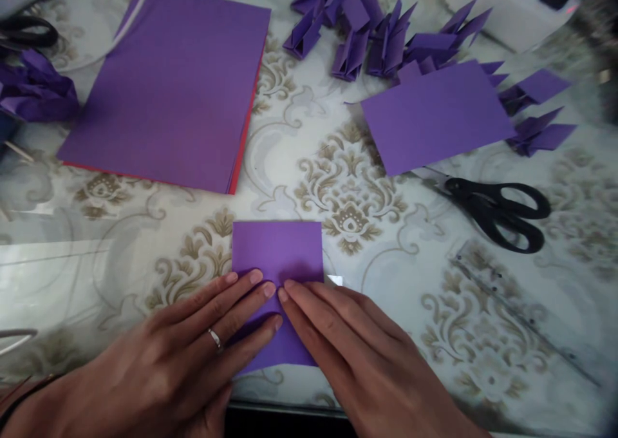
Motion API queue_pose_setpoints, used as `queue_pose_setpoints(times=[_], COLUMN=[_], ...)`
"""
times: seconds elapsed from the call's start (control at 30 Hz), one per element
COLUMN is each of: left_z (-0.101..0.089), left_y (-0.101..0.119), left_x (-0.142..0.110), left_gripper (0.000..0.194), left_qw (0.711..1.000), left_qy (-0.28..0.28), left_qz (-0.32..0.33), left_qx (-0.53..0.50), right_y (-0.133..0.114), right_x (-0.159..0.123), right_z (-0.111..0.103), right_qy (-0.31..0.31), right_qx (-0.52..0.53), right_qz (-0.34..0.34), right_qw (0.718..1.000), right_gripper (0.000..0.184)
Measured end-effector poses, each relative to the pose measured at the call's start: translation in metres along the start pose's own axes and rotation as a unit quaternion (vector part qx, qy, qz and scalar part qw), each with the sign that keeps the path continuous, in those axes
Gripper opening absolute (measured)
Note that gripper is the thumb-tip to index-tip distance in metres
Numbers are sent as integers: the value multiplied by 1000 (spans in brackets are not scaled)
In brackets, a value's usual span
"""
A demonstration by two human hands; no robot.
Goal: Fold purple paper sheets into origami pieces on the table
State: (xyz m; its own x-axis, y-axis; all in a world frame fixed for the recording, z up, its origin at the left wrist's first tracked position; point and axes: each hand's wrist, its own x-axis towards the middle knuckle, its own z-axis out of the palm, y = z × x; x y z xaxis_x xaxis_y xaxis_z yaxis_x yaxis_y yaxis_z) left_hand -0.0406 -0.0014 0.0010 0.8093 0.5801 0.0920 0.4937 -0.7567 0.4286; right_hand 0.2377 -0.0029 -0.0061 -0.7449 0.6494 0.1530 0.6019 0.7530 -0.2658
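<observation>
A small purple sheet of paper [277,248] lies on the table close to its front edge. My left hand [193,348] rests on the sheet's left half, its fingers stretched out flat and a ring on one of them. From the other side my right hand [357,354] presses on the sheet with straight fingers. The fingertips of both hands almost meet near the paper's middle. Part of the sheet is hidden under the fingers, so I cannot tell how it is folded there.
Large purple sheets [178,90] over red ones lie at the back left. Several folded purple pieces [352,51] stand at the back right, beside a purple rectangle [437,119]. Black-handled scissors [502,209] and a clear ruler [526,319] lie at the right. Crumpled purple paper [38,90] sits far left.
</observation>
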Motion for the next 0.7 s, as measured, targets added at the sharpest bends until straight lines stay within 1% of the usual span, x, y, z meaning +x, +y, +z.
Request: queue_pose_setpoints(times=[0.07, 0.17, 0.3, 0.4, 0.5, 0.57, 0.7], left_z=[1, 0, -3, -6, -8, -8, -9], left_y=[0, -2, -8, -11, -14, -14, -14], left_x=[-1, -2, -2, -1, -1, -2, -1], left_gripper=[70, 75, 83, 88, 90, 88, 88], left_qw=[1000, 1000, 999, 999, 998, 998, 998], left_qy=[-5, -14, -32, -46, -53, -54, -55], left_qz=[-4, -3, 4, 13, 14, 13, 8], left_qx=[-3, -1, -10, -18, -19, -18, -14], right_y=[1, 7, 17, 24, 30, 32, 33], right_x=[-3, -7, -9, -11, -14, -15, -14], right_z=[3, 4, 0, -4, -7, -8, -10], right_qy=[-18, -28, -56, -75, -77, -67, -63], right_qx=[-3, -6, -4, -13, -30, -32, -31], right_qz=[-23, -48, -77, -102, -121, -130, -128], right_qw=[1000, 998, 995, 992, 989, 989, 989], right_gripper=[46, 48, 54, 55, 54, 54, 52])
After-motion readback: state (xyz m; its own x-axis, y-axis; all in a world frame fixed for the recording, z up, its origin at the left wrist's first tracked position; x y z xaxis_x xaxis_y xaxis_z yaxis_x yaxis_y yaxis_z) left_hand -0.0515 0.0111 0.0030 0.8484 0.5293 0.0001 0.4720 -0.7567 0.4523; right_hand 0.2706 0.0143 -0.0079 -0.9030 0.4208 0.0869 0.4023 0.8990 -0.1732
